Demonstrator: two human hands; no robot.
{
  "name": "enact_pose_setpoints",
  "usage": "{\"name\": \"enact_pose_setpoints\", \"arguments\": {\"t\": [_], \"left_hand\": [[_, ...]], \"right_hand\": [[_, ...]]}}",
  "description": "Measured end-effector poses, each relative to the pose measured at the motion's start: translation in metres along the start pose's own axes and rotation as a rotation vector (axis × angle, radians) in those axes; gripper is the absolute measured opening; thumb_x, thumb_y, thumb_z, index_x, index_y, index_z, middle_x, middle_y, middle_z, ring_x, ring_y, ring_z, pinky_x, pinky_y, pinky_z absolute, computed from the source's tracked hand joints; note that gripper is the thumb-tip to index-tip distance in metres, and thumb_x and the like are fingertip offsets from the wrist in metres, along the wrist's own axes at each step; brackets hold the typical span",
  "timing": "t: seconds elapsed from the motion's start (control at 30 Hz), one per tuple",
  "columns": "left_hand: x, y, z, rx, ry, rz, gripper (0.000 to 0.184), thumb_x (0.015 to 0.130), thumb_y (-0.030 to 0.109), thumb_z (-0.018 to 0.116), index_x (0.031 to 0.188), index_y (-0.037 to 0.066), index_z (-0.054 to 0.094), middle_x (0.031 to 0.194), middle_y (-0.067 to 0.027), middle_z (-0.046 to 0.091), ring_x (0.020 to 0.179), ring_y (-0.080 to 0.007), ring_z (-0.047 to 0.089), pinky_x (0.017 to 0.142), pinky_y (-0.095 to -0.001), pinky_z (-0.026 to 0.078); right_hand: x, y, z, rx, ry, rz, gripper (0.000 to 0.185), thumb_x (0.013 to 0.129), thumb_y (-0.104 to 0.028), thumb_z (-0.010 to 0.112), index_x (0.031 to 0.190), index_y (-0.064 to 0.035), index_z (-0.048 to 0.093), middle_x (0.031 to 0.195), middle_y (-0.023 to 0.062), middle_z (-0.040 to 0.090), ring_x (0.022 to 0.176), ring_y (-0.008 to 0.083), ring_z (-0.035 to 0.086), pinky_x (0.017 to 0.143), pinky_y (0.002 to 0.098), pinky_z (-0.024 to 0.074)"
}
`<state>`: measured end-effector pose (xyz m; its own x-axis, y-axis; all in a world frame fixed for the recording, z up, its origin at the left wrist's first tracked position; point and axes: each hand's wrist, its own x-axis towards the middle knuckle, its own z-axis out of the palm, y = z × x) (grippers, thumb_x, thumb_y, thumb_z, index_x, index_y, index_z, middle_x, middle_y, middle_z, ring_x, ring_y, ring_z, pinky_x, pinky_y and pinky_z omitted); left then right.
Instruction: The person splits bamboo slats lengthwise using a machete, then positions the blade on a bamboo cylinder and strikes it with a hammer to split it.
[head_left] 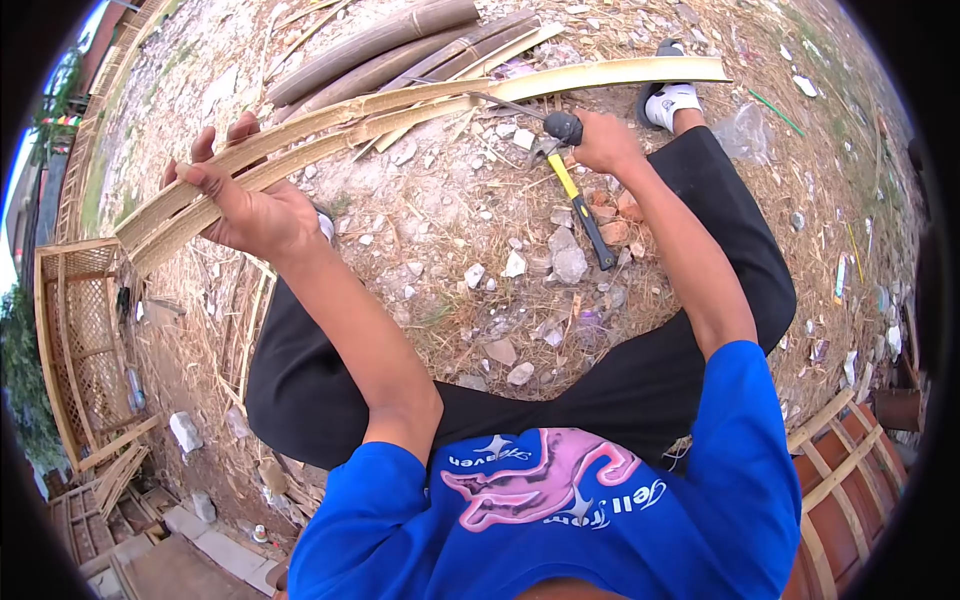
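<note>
Bamboo (400, 119), partly split, is gripped by the left hand (255, 212) at upper left, the right hand (608, 143) clasping a knife (563, 127) at upper centre.

It's an outdr work yd: dirt grnd (385, 195) w/ rubble (569, 264), piled bamboo poles (375, 48) & lattice frame (88, 340).

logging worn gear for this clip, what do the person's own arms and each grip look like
The left grip and right grip are human hands, with no gloves or watch visible. Both forearms are bare. Short, plain bright-blue sleeves end near the elbows.
</note>
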<state>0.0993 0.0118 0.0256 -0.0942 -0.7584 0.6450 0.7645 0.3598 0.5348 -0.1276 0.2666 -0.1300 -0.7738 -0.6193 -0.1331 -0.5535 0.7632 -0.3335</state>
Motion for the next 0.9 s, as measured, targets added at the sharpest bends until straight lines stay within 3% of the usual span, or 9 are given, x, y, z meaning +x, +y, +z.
{"name": "enact_pose_setpoints", "arguments": {"t": [0.17,0.33,0.4,0.53,0.67,0.73,0.8,0.83,0.9], "left_hand": [[0.004,0.011,-0.002,0.082,0.07,0.052,0.047,0.09,0.037,0.069,0.124,0.019,0.041,0.106,-0.0127,0.061,0.084,-0.0316,0.068,0.079,-0.0398,0.06],[0.034,0.006,-0.01,0.055,0.13,0.09,0.048,0.092,0.037,0.067,0.126,0.019,0.039,0.11,-0.0118,0.06,0.088,-0.0314,0.067,0.081,-0.0411,0.061],[0.041,-0.013,-0.009,0.015,0.183,0.036,0.045,0.093,0.034,0.065,0.125,0.018,0.039,0.111,-0.0121,0.06,0.09,-0.0316,0.067,0.082,-0.0421,0.061],[0.077,-0.059,-0.013,0.074,0.18,-0.19,0.03,0.102,0.02,0.052,0.125,0.01,0.036,0.106,-0.016,0.061,0.081,-0.0298,0.066,0.076,-0.042,0.062],[0.106,-0.078,0.01,0.249,-0.106,-0.138,0.024,0.102,0.015,0.05,0.121,0.005,0.039,0.103,-0.0202,0.062,0.068,-0.0303,0.066,0.072,-0.0414,0.061],[0.107,-0.082,0.04,0.347,-0.34,-0.069,0.044,0.098,0.025,0.06,0.134,0.012,0.039,0.129,-0.0215,0.055,0.099,-0.0375,0.065,0.087,-0.0557,0.056],[0.097,-0.079,0.069,0.277,-0.289,-0.056,0.03,0.099,0.024,0.06,0.121,0.004,0.053,0.091,-0.0085,0.065,0.071,-0.0158,0.065,0.064,-0.0293,0.056],[0.091,-0.081,0.084,0.344,-0.379,-0.049,0.029,0.1,0.024,0.059,0.12,0.004,0.054,0.088,-0.0088,0.065,0.069,-0.0151,0.064,0.063,-0.0291,0.055],[0.08,-0.093,0.118,0.478,-0.566,-0.036,0.028,0.1,0.022,0.058,0.12,0.003,0.055,0.083,-0.0095,0.064,0.067,-0.0138,0.061,0.06,-0.0289,0.051]], "right_hand": [[0.01,0.012,-0.001,-0.344,0.137,-0.109,0.026,0.08,-0.015,0.064,0.104,-0.0068,0.061,0.094,0.0173,0.07,0.091,0.0337,0.07,0.081,0.046,0.0538],[-0.003,0.029,0.013,-0.044,0.044,0.178,0.034,0.075,-0.017,0.064,0.107,-0.0081,0.063,0.096,0.0226,0.069,0.094,0.0373,0.068,0.084,0.0486,0.0526],[-0.011,0.036,0.028,0.09,0.075,0.224,0.037,0.075,-0.02,0.064,0.11,-0.0096,0.064,0.102,0.0216,0.07,0.097,0.0396,0.067,0.085,0.0482,0.0528],[-0.015,0.042,0.027,0.365,0.132,0.259,0.034,0.07,-0.02,0.066,0.103,-0.0078,0.068,0.094,0.0211,0.07,0.095,0.0409,0.066,0.083,0.0461,0.0513],[-0.021,0.049,0.006,0.463,0.197,0.26,0.036,0.069,-0.023,0.071,0.1,-0.0032,0.068,0.087,0.021,0.07,0.086,0.0374,0.068,0.078,0.0425,0.0506],[-0.03,0.052,-0.01,0.504,0.201,0.292,0.039,0.07,-0.026,0.074,0.1,-0.001,0.067,0.084,0.0191,0.07,0.083,0.0314,0.069,0.077,0.0411,0.0506],[-0.034,0.06,-0.02,0.551,0.195,0.347,0.04,0.071,-0.027,0.074,0.1,-0.0005,0.067,0.082,0.017,0.07,0.081,0.0271,0.069,0.075,0.0389,0.0505],[-0.03,0.076,-0.009,0.517,0.3,0.304,0.037,0.072,-0.024,0.074,0.099,-0.0001,0.066,0.076,0.0104,0.067,0.071,0.0188,0.066,0.067,0.034,0.0488],[-0.036,0.078,-0.019,0.677,0.223,0.346,0.031,0.074,-0.02,0.074,0.097,-0.0004,0.065,0.074,0.0058,0.064,0.064,0.0147,0.061,0.063,0.0315,0.0464]]}}
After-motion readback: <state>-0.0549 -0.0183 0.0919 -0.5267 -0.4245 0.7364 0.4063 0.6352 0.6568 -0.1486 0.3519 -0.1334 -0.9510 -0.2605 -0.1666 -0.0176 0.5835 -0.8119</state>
